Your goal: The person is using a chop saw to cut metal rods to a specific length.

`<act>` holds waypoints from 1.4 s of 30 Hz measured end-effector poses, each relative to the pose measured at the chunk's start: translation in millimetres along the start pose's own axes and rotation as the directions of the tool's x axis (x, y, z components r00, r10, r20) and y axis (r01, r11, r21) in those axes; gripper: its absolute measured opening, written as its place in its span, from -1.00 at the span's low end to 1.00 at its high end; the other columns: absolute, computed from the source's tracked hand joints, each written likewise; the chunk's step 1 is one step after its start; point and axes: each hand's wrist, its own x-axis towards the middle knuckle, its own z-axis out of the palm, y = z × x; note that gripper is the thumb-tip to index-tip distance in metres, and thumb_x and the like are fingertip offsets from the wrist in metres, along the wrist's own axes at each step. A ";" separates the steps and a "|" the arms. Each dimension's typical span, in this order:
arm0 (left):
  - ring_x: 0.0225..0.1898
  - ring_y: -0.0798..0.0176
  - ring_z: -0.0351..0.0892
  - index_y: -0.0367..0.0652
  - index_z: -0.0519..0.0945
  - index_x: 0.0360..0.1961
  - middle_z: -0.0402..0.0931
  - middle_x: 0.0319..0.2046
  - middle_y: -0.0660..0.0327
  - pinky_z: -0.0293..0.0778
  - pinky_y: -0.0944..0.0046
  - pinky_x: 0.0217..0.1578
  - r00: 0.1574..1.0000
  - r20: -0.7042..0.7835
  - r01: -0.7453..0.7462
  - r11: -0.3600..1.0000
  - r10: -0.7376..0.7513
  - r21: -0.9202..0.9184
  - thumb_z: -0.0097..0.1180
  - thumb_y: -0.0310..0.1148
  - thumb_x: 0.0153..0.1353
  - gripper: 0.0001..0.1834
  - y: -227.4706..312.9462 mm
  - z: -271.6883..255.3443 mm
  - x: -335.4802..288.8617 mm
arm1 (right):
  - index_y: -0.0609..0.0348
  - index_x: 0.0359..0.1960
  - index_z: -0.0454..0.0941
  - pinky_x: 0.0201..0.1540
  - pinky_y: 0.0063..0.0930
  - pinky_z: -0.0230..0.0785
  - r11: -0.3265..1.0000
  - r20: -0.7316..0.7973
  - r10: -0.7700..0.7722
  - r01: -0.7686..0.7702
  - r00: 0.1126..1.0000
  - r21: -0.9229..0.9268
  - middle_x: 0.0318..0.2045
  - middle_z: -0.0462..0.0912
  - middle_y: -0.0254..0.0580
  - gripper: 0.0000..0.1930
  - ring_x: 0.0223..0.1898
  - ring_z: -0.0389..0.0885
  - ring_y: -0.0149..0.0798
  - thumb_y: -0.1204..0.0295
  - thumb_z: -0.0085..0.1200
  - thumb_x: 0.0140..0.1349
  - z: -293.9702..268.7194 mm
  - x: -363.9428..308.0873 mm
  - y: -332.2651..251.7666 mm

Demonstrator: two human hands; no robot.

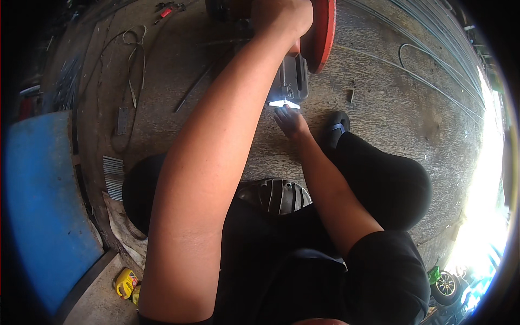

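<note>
My left hand [284, 19] is at the top edge, closed beside the round red guard [325, 40] of what looks like a cut-off saw. Its fingers and whatever they hold are hidden. Below it sits the saw's grey metal vise [299, 76], with a screw running toward me. On the screw's near end is a bar-shaped vise handle [284, 103], glaring white in the light. My right hand [291, 121] has its fingers closed at this handle, partly in shadow.
Long thin metal rods [433, 49] lie at the far right. A looped strap [131, 70], a small metal plate [123, 120] and several short rods [113, 176] lie on the left. A ribbed metal part [276, 195] is between my legs. A blue panel [43, 206] stands left.
</note>
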 end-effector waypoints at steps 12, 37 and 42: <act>-0.10 -0.16 0.56 -0.46 0.38 -0.01 0.49 -0.11 -0.27 0.50 0.06 -0.09 0.999 0.027 -0.042 0.998 0.043 -0.041 0.06 -0.32 0.00 -0.47 2.6 -5.4 -4.2 | 0.12 -0.16 0.39 0.01 -0.47 0.32 0.990 0.107 -0.017 0.032 0.994 -0.136 -0.25 0.50 -0.26 -0.78 -0.19 0.47 -0.27 0.25 -0.13 0.37 8.6 1.9 12.4; 0.07 -0.04 0.48 -0.45 0.46 0.00 0.43 0.03 -0.23 0.43 0.11 -0.02 0.995 0.049 0.081 0.997 -0.081 0.018 -0.32 0.00 0.36 -0.37 40.6 -12.4 43.1 | 0.21 0.29 0.06 0.12 -0.12 0.25 -0.928 0.903 0.351 -0.036 0.248 0.371 0.06 0.42 0.30 -0.41 0.13 0.36 0.23 0.29 -0.15 0.25 216.9 -30.3 338.3; -0.07 -0.02 0.58 -0.48 0.48 -0.12 0.52 -0.11 -0.19 0.48 0.23 -0.05 0.996 0.093 0.004 0.980 0.014 -0.197 0.07 -0.47 -0.09 -0.56 19.1 -2.4 50.6 | 0.33 0.08 0.36 -0.06 -0.32 0.37 -0.914 0.913 0.403 0.076 0.061 0.398 -0.16 0.58 0.12 -0.42 -0.14 0.58 -0.06 0.25 0.13 0.05 212.6 -24.9 320.6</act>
